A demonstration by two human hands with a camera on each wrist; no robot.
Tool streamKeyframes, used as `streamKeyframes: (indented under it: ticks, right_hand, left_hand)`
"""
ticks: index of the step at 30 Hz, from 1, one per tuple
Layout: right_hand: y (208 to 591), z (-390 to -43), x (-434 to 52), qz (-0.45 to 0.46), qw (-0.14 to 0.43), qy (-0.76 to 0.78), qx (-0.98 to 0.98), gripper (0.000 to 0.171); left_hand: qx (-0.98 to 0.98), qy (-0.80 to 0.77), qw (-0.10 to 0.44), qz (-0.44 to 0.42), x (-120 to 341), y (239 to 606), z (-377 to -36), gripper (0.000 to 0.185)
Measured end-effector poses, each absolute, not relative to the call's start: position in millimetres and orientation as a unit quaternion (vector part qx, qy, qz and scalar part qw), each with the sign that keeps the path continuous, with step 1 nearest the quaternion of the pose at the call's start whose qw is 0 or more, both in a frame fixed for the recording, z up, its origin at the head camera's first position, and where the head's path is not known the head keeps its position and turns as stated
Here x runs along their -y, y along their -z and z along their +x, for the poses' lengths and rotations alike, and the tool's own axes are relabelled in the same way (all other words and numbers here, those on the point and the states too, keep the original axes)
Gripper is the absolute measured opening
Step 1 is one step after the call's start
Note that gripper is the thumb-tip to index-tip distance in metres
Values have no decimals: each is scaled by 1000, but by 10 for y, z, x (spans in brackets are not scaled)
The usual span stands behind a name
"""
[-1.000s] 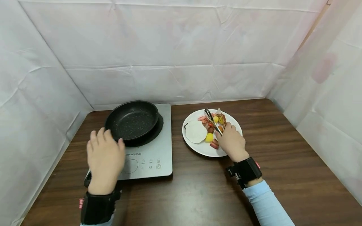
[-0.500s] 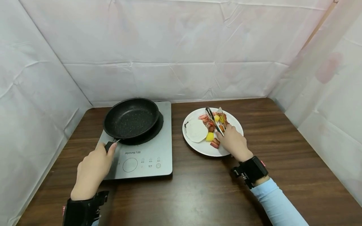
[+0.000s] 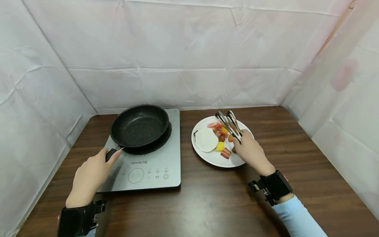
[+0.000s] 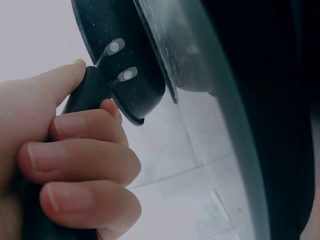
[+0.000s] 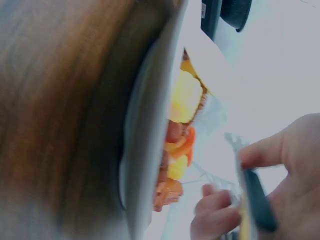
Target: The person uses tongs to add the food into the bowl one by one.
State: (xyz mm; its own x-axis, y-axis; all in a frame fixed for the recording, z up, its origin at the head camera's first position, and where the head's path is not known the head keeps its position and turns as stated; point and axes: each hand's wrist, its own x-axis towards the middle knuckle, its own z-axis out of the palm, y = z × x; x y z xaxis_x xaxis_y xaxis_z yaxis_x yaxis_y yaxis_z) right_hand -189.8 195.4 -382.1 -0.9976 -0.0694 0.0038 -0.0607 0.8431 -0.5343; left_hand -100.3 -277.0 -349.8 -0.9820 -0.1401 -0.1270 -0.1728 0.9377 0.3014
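My left hand (image 3: 90,176) grips the black handle (image 3: 111,154) of a frying pan (image 3: 139,128), fingers curled round it and thumb along the top. In the left wrist view, two rivets show on the pan's side (image 4: 145,95). The pan looks empty and sits over the cooktop's dark ring. My right hand (image 3: 251,151) holds metal tongs (image 3: 229,126) above the right of a white plate (image 3: 211,158), their two arms apart at the tips. On the plate lie a flat white round piece (image 3: 206,139), a yellow cube (image 3: 220,146), bacon-like striped pieces (image 3: 226,153) and pink shrimp-like bits (image 3: 214,125).
A silver induction cooktop (image 3: 171,158) with a touch panel stands at the left of the brown wooden table (image 3: 207,197). White cloth walls (image 3: 189,49) rise behind the table and on both sides.
My left hand came down from open beside the pan and took hold of its handle. The tongs have lifted slightly from the food, my right hand shifting a little to the right.
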Motion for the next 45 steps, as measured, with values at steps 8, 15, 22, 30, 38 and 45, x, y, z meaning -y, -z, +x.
streamKeyframes:
  ticks: [8, 15, 22, 30, 38, 45]
  right_hand:
    - [3758, -1921, -1982, -84, 9, 278, -957, 52]
    - [3791, -1942, -2003, -133, -3, 213, -968, 59]
    - [3772, -1935, -2062, -137, 18, 179, -974, 42]
    - [3800, -2014, -2095, -143, 6, 163, -976, 42]
    - [3781, -1975, -2145, -163, -33, 167, -972, 28]
    - [3774, -1947, -2162, -182, -64, 210, -958, 22]
  left_hand:
    - [-985, -149, 44, -68, 2764, 3518, -1078, 90]
    - [-985, -155, 35, -69, 2713, 3543, -1120, 86]
    - [-986, -155, 23, -63, 2679, 3546, -1148, 86]
    - [-986, -149, 32, -70, 2729, 3512, -1159, 88]
    - [-986, -147, 40, -70, 2741, 3499, -1134, 89]
    - [-986, -141, 66, -59, 2774, 3444, -1160, 92]
